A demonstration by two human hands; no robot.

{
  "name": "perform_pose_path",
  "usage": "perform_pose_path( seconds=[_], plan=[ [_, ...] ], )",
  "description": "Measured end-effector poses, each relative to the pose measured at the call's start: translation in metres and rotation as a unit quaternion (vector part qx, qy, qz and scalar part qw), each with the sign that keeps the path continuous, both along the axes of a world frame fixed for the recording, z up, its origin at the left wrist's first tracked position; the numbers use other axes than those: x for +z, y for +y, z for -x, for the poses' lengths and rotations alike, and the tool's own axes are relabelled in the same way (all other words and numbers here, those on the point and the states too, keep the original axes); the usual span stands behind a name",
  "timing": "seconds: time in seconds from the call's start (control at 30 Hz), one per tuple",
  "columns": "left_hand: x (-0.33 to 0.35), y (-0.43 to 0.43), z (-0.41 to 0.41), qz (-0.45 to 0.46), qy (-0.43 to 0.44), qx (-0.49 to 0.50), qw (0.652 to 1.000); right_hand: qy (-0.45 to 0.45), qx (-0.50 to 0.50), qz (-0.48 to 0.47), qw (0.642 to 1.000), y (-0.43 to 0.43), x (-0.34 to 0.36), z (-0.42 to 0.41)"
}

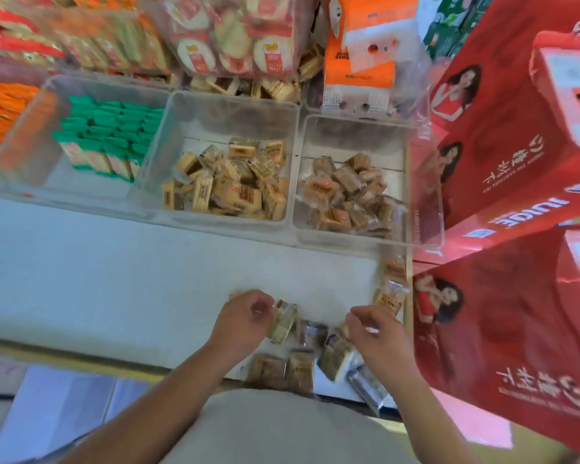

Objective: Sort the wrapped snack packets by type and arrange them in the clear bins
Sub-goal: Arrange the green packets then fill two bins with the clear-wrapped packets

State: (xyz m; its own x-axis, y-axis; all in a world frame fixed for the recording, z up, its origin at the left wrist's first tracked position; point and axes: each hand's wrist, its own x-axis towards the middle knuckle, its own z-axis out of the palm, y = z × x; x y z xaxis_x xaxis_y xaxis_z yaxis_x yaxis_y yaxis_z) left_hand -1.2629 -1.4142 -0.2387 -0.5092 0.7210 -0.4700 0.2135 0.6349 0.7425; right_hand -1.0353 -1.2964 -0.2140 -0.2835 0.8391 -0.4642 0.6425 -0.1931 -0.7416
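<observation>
Several loose wrapped snack packets (302, 360) lie on the white shelf top near its front edge. My left hand (245, 319) has curled fingers touching a beige packet (283, 321); whether it grips it is unclear. My right hand (372, 333) hovers over the packets with fingers curled, and I cannot tell if it holds one. Two more packets (390, 293) lie at the right edge. A middle clear bin (168, 128) holds tan packets, and the right clear bin (409, 155) holds browner packets.
A bin of green packets (104, 135) and a bin of orange packets (0, 112) stand to the left. Red gift boxes (503, 162) crowd the right side. Bagged goods and an orange pack (359, 51) are stacked behind the bins.
</observation>
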Motion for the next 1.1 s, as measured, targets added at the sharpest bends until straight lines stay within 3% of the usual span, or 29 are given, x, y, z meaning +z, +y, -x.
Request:
perform_pose_path(
  seconds=[0.17,0.33,0.43,0.6,0.7,0.9,1.0,1.1],
  plan=[
    [-0.020,-0.070,-0.024,0.095,0.031,-0.006,0.995,-0.131,-0.021,-0.031,0.991,-0.040,-0.033,-0.074],
    [-0.045,-0.095,-0.053,0.168,0.121,-0.065,0.976,-0.213,0.040,0.033,0.976,-0.069,-0.059,-0.104],
    [-0.051,-0.098,-0.059,0.197,0.180,-0.102,0.958,-0.206,0.036,0.063,0.976,-0.080,-0.066,-0.091],
    [-0.060,-0.091,-0.053,0.194,0.172,-0.146,0.955,-0.166,-0.041,0.104,0.980,-0.077,-0.069,-0.050],
    [-0.063,-0.089,-0.048,0.174,0.140,-0.127,0.966,-0.161,-0.054,0.088,0.982,-0.067,-0.073,-0.029],
    [-0.060,-0.083,-0.033,0.160,0.143,-0.087,0.973,-0.049,-0.068,0.090,0.992,-0.041,-0.069,-0.010],
    [-0.061,-0.079,-0.030,0.161,0.131,-0.104,0.973,-0.105,-0.038,-0.066,0.992,-0.036,-0.059,-0.008],
    [-0.062,-0.075,-0.028,0.176,0.127,-0.167,0.962,-0.113,0.057,-0.212,0.969,-0.036,-0.055,0.006]
  ],
)
